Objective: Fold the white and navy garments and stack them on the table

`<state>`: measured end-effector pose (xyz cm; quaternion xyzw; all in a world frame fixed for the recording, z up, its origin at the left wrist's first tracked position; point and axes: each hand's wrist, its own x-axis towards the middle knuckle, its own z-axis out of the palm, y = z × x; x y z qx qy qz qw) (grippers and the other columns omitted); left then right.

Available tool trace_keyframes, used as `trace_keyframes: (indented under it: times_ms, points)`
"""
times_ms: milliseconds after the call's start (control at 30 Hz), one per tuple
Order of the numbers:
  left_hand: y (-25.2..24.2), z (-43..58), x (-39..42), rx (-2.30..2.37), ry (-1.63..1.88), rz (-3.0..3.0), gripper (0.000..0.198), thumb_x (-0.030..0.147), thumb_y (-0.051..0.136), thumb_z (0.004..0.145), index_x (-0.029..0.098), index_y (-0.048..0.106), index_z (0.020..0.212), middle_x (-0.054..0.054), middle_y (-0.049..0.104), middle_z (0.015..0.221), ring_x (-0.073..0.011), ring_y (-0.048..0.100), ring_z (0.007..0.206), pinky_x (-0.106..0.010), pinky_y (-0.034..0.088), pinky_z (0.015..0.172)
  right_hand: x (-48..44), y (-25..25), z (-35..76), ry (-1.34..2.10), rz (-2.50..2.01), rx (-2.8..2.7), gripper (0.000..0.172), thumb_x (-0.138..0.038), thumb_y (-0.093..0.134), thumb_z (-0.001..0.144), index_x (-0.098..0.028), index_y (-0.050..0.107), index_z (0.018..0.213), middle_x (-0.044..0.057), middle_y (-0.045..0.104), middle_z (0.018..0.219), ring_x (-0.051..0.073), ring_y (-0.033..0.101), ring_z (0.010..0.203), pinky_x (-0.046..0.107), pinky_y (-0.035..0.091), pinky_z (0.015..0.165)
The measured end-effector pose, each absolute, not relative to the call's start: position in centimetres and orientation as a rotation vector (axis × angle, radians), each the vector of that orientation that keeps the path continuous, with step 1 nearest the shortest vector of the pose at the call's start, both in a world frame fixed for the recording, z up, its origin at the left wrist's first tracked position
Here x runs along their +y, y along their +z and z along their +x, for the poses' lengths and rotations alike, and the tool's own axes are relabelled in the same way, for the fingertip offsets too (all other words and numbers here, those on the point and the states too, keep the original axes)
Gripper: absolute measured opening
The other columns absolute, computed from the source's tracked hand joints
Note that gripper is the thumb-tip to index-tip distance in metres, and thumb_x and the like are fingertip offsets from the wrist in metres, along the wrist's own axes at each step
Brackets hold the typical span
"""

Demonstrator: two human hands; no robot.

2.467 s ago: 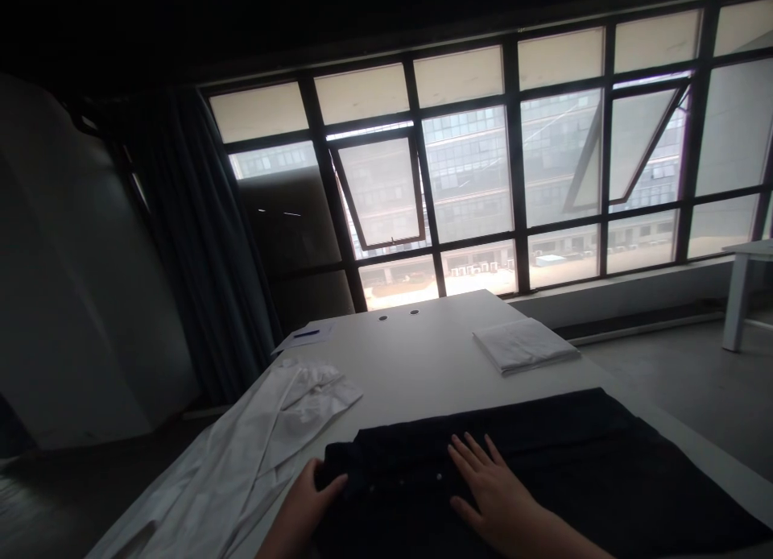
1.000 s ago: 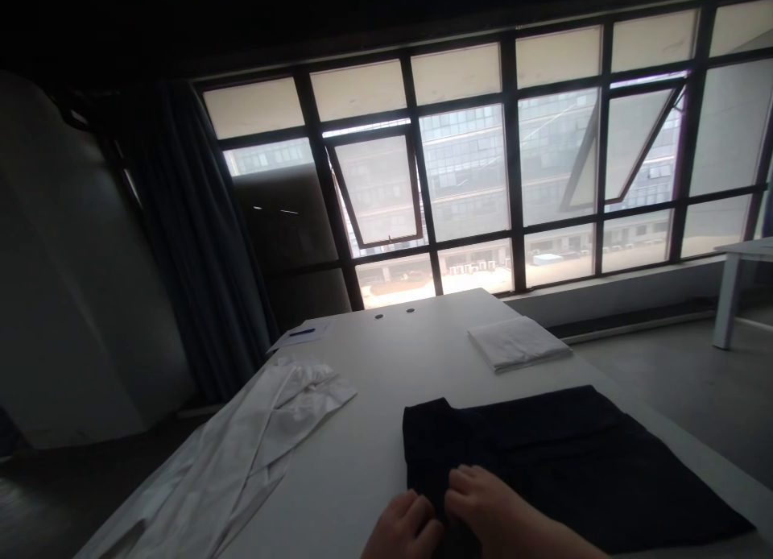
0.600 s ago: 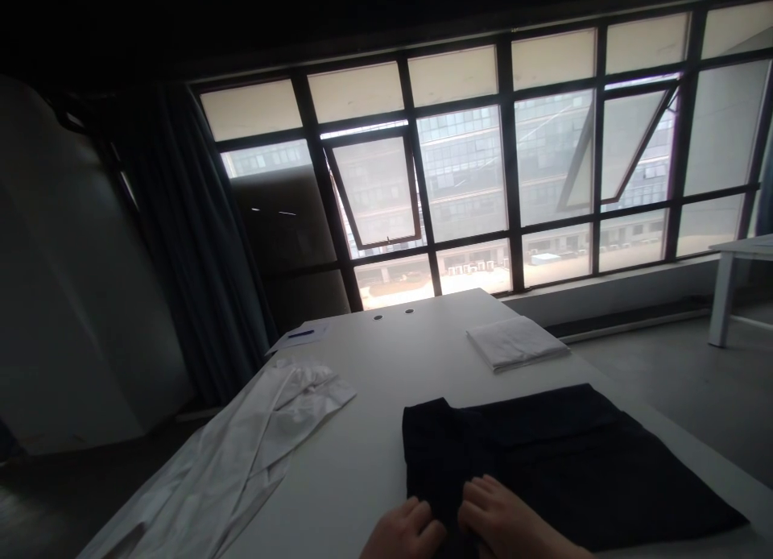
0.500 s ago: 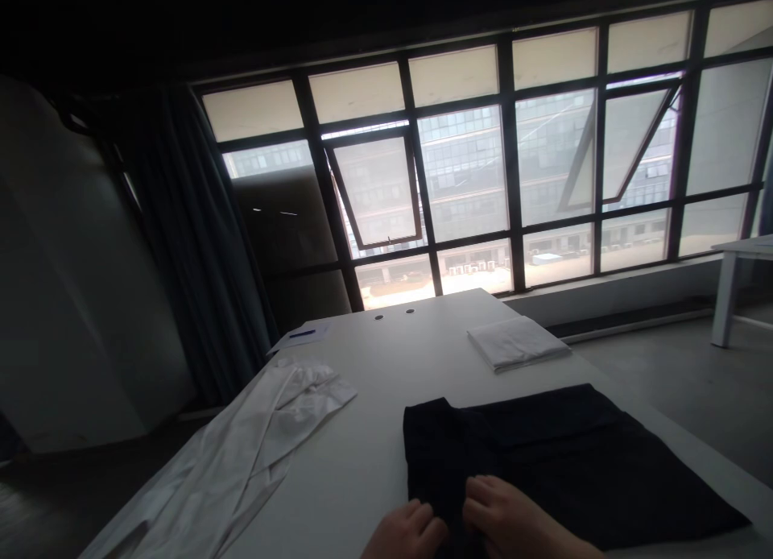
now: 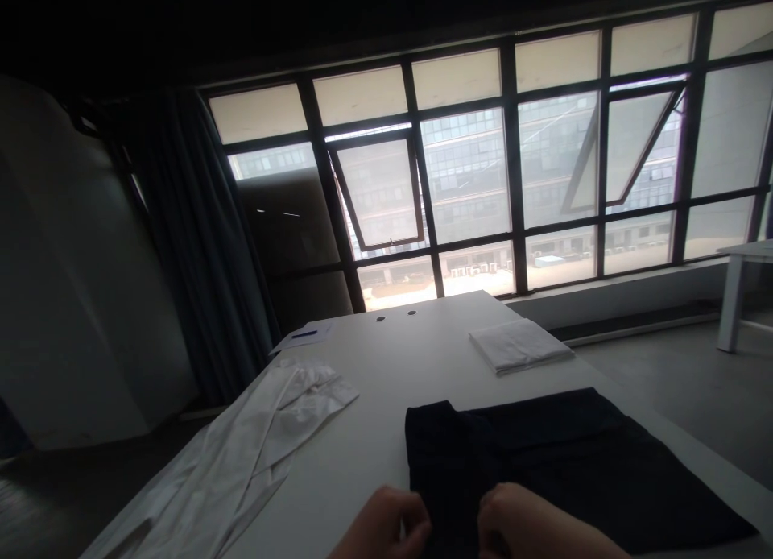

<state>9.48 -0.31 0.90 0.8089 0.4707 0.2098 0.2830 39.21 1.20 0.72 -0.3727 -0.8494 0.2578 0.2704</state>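
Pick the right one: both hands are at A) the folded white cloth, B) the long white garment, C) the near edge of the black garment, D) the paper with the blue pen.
C. The left hand and right hand both sit at the near edge of the black garment.

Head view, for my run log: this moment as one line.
left hand: at edge of black folded garment | right hand: on garment | beside: white shirt, white cloth
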Motion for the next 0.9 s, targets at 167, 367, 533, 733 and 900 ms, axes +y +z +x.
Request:
trace_keyframes:
  times_ms: [167,367,533,733,900]
  points:
    - [0.4,9.1,7.1,1.611,1.127,1.752,0.046,0.059,0.054,0.088,0.019,0.068,0.105,-0.009,0.072,0.104,-0.0258,0.065,0.099,-0.033,0.049,0.085,6.7,2.7,36.9,0.654,-0.972,-2.171,0.021,-0.025,0.054,0.085,-0.024,0.075,0.08,0.002,0.071,0.078,0.019,0.064,0.069,0.029,0.049,0.066]
    - [-2.2,10.4,14.1,1.628,1.069,1.651,0.056,0.062,0.047,0.091,0.015,0.065,0.115,-0.013,0.073,0.112,-0.0261,0.067,0.105,-0.033,0.049,0.091,15.3,1.4,33.5,0.695,-1.36,-2.007,0.037,-0.024,0.056,0.086,-0.019,0.067,0.121,0.011,0.07,0.123,0.022,0.065,0.11,0.033,0.046,0.099]
    - [-3.2,10.9,14.0,1.645,0.992,1.692,0.045,0.063,0.053,0.088,0.022,0.069,0.095,-0.005,0.075,0.093,-0.0248,0.067,0.095,-0.031,0.047,0.086,17.2,-1.6,31.3,0.712,-1.629,-1.908,0.033,-0.035,0.056,0.09,-0.019,0.07,0.115,0.013,0.074,0.116,0.029,0.065,0.112,0.044,0.044,0.097]
    - [-3.0,10.7,13.7,1.61,1.005,1.692,0.056,0.073,0.049,0.087,0.021,0.068,0.095,-0.003,0.073,0.088,-0.0234,0.066,0.086,-0.032,0.048,0.082,16.3,-1.5,31.2,0.622,-1.565,-1.881,0.023,-0.035,0.055,0.092,-0.02,0.07,0.1,0.009,0.074,0.107,0.026,0.066,0.104,0.037,0.044,0.089]
    - [-2.4,10.4,13.5,1.575,1.028,1.72,0.066,0.075,0.044,0.089,0.018,0.067,0.111,-0.007,0.074,0.104,-0.0235,0.067,0.093,-0.032,0.049,0.085,16.5,-0.6,31.7,0.588,-1.486,-1.872,0.014,-0.025,0.056,0.09,-0.019,0.065,0.099,0.005,0.073,0.089,0.018,0.066,0.082,0.026,0.044,0.074]
